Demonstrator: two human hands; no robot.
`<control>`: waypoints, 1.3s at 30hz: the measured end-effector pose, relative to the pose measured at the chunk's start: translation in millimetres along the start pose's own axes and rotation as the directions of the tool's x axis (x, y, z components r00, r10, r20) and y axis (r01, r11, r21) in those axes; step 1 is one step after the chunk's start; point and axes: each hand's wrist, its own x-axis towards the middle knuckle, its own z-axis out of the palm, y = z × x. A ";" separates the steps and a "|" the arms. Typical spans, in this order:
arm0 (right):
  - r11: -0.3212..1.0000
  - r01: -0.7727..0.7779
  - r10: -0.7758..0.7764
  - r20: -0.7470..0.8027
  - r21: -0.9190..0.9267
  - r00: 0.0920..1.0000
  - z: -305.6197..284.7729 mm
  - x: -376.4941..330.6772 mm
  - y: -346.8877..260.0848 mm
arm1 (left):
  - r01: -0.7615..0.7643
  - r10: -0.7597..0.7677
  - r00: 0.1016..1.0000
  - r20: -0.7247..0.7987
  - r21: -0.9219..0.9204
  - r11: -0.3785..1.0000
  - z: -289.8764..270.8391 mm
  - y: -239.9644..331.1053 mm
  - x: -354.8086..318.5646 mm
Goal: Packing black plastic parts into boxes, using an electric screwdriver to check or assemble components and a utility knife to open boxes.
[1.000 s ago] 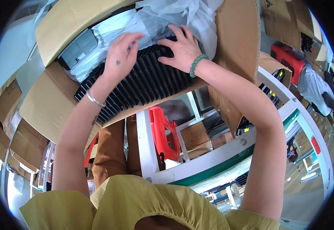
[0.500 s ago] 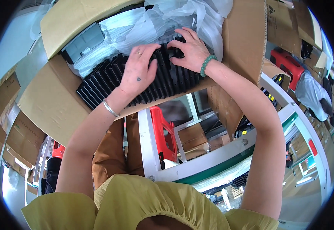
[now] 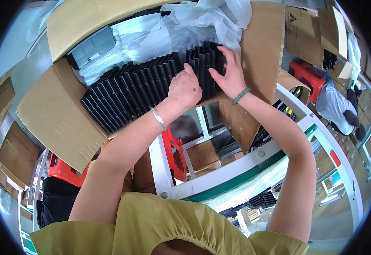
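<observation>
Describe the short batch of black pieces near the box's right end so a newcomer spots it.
Find the open cardboard box at the top of the view. Inside, on the near side of the crumpled white wrapping, black pieces stand in a line. The batch is the short group between the left hand and right hand, split from the longer row by a narrow gap.

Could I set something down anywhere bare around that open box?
Perhaps the left cardboard flap, bare and bordering the box, though it may slope. Inside, it is crowded: black parts stand side by side, white wrap behind, left hand and right hand at the row's right half.
</observation>
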 end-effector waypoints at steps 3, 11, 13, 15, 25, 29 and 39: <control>0.966 -0.217 0.233 0.106 -0.138 0.967 -1.2 2.6 26.9 | -0.123 0.201 0.951 -0.237 0.307 0.944 16.4 11.3 4.1; 0.902 -0.429 0.413 0.210 0.037 0.886 1.7 12.1 33.9 | 0.034 -0.160 0.955 -0.249 -0.445 0.895 29.5 1.8 24.3; 0.930 -0.365 0.358 0.316 -0.037 0.879 -0.6 11.8 26.4 | 0.036 -0.224 0.905 -0.361 -0.460 0.887 37.8 3.7 28.7; 0.933 -0.359 0.339 0.302 0.011 0.891 11.9 9.3 48.5 | 0.050 -0.267 0.900 -0.346 -0.526 0.849 40.0 5.1 34.5; 0.967 -0.067 0.119 0.204 -0.244 0.972 -28.0 -26.0 -40.0 | -0.191 -0.191 0.941 -0.281 -0.902 0.387 17.5 1.3 -18.7; 0.925 0.112 -0.037 0.208 -0.364 0.977 -65.3 -68.8 -154.3 | -0.274 -0.038 0.958 -0.283 -0.948 0.162 -30.2 -1.0 -92.3; 0.949 0.259 -0.313 -0.661 -0.182 0.682 -126.9 -195.9 -292.0 | -0.402 0.509 0.783 -0.358 -0.915 -0.025 -143.9 35.3 -226.7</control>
